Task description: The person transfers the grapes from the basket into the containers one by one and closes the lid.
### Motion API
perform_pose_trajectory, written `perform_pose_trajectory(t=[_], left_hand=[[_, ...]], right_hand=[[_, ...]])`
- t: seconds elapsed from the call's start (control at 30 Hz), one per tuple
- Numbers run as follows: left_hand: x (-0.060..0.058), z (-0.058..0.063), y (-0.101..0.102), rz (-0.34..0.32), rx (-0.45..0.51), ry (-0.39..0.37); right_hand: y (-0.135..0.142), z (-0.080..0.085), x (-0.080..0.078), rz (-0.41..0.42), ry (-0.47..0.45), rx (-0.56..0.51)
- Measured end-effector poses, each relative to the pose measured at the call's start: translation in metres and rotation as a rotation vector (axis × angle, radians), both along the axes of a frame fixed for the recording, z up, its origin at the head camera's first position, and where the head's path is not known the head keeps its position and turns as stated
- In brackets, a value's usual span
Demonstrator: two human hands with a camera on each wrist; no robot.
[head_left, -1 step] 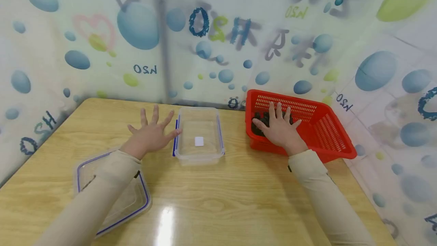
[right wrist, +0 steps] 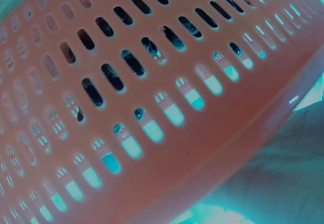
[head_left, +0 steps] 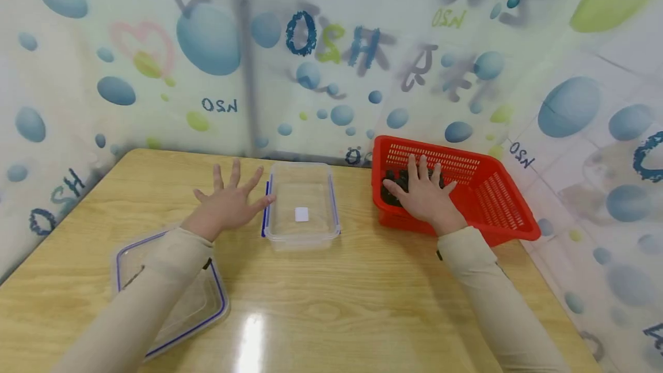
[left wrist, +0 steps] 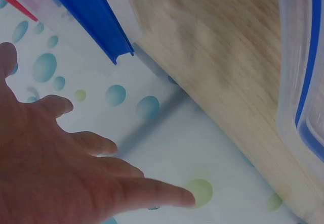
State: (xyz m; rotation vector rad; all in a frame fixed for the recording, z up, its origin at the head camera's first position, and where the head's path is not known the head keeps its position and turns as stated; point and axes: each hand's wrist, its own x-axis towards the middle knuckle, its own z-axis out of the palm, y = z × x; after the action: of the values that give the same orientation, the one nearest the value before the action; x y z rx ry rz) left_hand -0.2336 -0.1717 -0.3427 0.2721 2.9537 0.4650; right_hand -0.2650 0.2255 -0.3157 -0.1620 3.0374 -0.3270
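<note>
Nearest to me are my two pale sleeves (head_left: 479,281). Under my left forearm a clear, flat lid (head_left: 199,304) lies askew on the wood-grain tabletop (head_left: 331,304), rounded at the corners, with a thin blue line running round inside its edge.

Farther out, the fingers of my left hand (head_left: 223,209) are spread wide and hold nothing. Their thumb overlaps the left edge of a clear rectangular container (head_left: 303,189) in the head view; I cannot tell whether it touches. The container stands at about the middle, near the back edge, see-through, with a blue flap (head_left: 265,226) along its left side and a small white label (head_left: 301,214); any print on that is too small to read.

The fingers of my right hand (head_left: 427,197) are splayed too, gripping nothing, above the left part of a red plastic basket (head_left: 396,220) at the back right. Its walls are pierced with rows of slots, and dark, lumpy pieces (head_left: 401,178) sit beneath my fingers; contact I cannot judge.

Farthest off hangs a white backdrop (head_left: 282,96) with blue and green bubbles. Its biggest writing reads H2O in mirror image, blue and green, and smaller reversed lettering repeats around it. The grey characters up high are too blurred to read.
</note>
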Motion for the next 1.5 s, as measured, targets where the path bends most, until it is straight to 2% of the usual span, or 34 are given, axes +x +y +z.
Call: perform_pose_trajectory(t=[0.1, 0.2, 0.37, 0.5, 0.77, 0.97, 1.13, 1.33, 1.5], left_hand=[[-0.001, 0.0, -0.001, -0.019, 0.008, 0.026], [-0.003, 0.0, -0.003, -0.065, 0.048, 0.071], [-0.009, -0.003, -0.007, -0.148, 0.184, 0.076], [-0.013, -0.004, -0.009, -0.188, 0.265, 0.077], [-0.018, -0.007, -0.005, -0.231, 0.283, 0.104], [-0.017, -0.01, -0.004, -0.245, 0.285, 0.081], [-0.017, -0.011, -0.004, -0.234, 0.273, 0.042], [-0.016, -0.013, -0.004, -0.234, 0.264, 0.03], [-0.015, -0.014, -0.004, -0.221, 0.272, 0.006]], right_hand=[[0.0, 0.001, 0.001, -0.004, 0.003, -0.001], [0.001, 0.004, 0.002, -0.006, 0.014, -0.005], [0.003, 0.005, 0.0, 0.013, 0.051, -0.004], [0.003, 0.005, -0.003, 0.035, 0.073, -0.025], [-0.002, 0.005, -0.008, 0.061, 0.139, -0.076], [-0.005, 0.005, -0.012, 0.053, 0.16, -0.123], [-0.006, 0.003, -0.017, 0.037, 0.109, -0.133], [-0.003, -0.005, -0.026, 0.061, -0.004, -0.154], [-0.002, -0.012, -0.032, 0.087, -0.108, -0.12]])
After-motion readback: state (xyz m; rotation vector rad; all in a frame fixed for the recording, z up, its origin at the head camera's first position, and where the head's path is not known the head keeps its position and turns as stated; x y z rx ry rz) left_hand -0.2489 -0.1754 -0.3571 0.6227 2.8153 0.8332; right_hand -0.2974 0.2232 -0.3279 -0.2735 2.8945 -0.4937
